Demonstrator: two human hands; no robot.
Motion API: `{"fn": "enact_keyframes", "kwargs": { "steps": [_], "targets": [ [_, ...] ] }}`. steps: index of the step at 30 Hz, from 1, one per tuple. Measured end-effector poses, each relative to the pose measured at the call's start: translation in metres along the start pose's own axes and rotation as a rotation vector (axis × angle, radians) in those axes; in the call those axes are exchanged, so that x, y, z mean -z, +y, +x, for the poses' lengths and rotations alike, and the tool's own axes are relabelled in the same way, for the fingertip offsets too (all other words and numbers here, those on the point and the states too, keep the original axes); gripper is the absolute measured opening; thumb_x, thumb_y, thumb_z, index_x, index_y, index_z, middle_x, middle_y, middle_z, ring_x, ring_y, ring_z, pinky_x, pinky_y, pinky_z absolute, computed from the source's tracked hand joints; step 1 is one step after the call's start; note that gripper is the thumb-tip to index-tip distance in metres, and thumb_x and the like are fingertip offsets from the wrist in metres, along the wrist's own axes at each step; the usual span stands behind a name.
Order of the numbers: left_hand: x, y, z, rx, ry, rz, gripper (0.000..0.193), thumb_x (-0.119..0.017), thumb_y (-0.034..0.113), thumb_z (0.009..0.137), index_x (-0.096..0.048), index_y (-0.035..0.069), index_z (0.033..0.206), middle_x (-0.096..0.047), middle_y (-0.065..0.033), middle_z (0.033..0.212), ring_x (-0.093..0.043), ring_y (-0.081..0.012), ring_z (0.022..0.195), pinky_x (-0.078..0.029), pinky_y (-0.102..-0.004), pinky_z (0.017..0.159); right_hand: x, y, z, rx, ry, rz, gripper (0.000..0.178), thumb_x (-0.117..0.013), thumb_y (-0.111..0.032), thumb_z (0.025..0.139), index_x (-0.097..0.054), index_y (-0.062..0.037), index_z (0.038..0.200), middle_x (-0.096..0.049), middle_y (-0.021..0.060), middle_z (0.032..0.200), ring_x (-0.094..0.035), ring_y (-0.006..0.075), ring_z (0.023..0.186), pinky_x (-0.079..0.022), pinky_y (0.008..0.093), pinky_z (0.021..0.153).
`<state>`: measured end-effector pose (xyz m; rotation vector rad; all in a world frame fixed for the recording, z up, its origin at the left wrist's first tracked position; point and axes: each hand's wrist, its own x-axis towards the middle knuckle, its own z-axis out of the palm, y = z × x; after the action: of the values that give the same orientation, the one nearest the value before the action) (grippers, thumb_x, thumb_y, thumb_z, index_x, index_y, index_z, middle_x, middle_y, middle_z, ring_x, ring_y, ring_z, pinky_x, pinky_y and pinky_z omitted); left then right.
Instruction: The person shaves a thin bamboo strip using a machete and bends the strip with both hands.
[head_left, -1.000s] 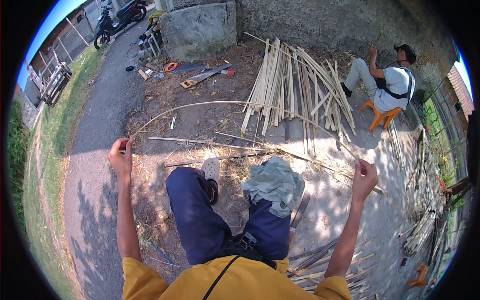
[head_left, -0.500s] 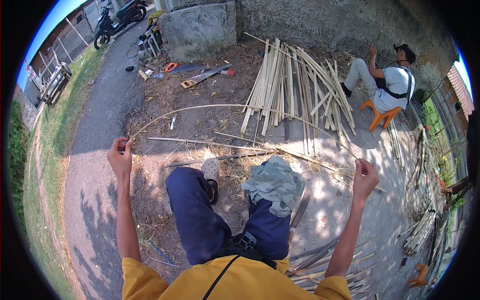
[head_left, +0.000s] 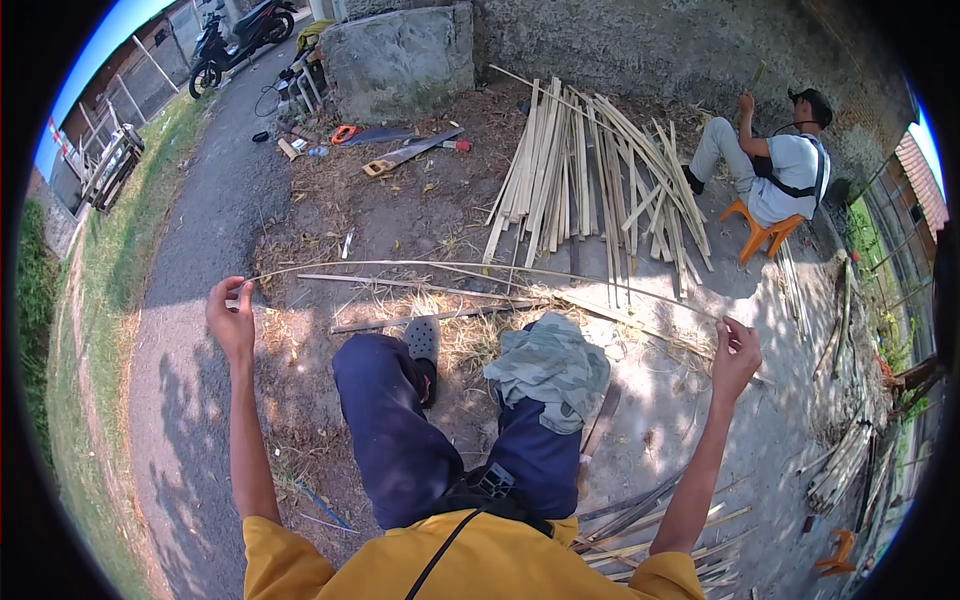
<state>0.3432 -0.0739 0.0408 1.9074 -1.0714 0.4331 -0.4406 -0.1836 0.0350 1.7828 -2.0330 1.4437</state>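
Observation:
A long thin bamboo strip (head_left: 390,262) spans the space in front of my knees, bowed only slightly upward. My left hand (head_left: 232,318) pinches its left end between thumb and fingers. At the other end, my right hand (head_left: 738,352) grips it with bent fingers. Both arms are spread wide, beyond my knees on either side. A grey-green patterned cloth (head_left: 550,365) is draped over my right knee. Below the held strip, more strips lie on the ground, among them a pale one (head_left: 410,286) and a dark one (head_left: 440,318).
A large pile of split strips (head_left: 560,170) lies ahead. Two handsaws, one with a wooden handle (head_left: 378,167), rest to its left. A person (head_left: 780,170) sits on an orange stool (head_left: 768,235) at the right. More strips (head_left: 660,540) lie beside my right hip.
The strip has flattened from a high arch to a shallow curve. My hands have moved slightly farther apart, still holding both ends.

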Motion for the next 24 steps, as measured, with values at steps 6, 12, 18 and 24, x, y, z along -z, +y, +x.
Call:
{"fn": "enact_keyframes", "kwargs": {
  "steps": [6,12,18,24],
  "targets": [
    [-0.007,-0.002,-0.006,-0.022,-0.004,-0.156,0.019,-0.083,0.014,0.094,-0.075,0.006,0.109,-0.075,-0.0053,0.093,-0.065,-0.0137,0.076,-0.051,-0.0304,0.069,-0.006,-0.002,-0.004,-0.017,-0.002,-0.027,0.016,-0.081,-0.012,0.093,-0.082,-0.0051,0.107,-0.068,0.0080,0.088,-0.068,0.0186,0.071,-0.056,0.0341,0.068],
    [-0.007,0.006,-0.009,-0.010,-0.050,-0.157,0.021,-0.082,0.017,0.095,-0.074,0.008,0.112,-0.076,-0.0031,0.089,-0.067,-0.0104,0.077,-0.051,-0.0285,0.068,-0.009,-0.007,-0.007,-0.005,-0.011,-0.036,0.015,-0.082,-0.013,0.093,-0.082,-0.0058,0.105,-0.067,0.0072,0.084,-0.066,0.0183,0.068,-0.054,0.0340,0.066],
    [-0.007,0.013,-0.010,0.071,-0.107,-0.171,0.024,-0.083,0.019,0.095,-0.073,0.008,0.114,-0.077,-0.0036,0.088,-0.065,-0.0100,0.073,-0.050,-0.0282,0.066,-0.011,-0.007,-0.009,0.001,-0.019,-0.048,0.015,-0.083,-0.014,0.093,-0.082,-0.0059,0.104,-0.067,0.0068,0.084,-0.065,0.0179,0.067,-0.053,0.0336,0.064],
    [-0.008,0.023,-0.013,0.066,-0.119,-0.175,0.026,-0.084,0.018,0.094,-0.073,0.007,0.115,-0.077,-0.0050,0.087,-0.066,-0.0107,0.075,-0.050,-0.0293,0.067,-0.014,-0.006,-0.010,-0.010,-0.016,-0.044,0.015,-0.083,-0.014,0.092,-0.082,-0.0053,0.104,-0.067,0.0078,0.084,-0.065,0.0183,0.065,-0.053,0.0340,0.062]
  ]
}}
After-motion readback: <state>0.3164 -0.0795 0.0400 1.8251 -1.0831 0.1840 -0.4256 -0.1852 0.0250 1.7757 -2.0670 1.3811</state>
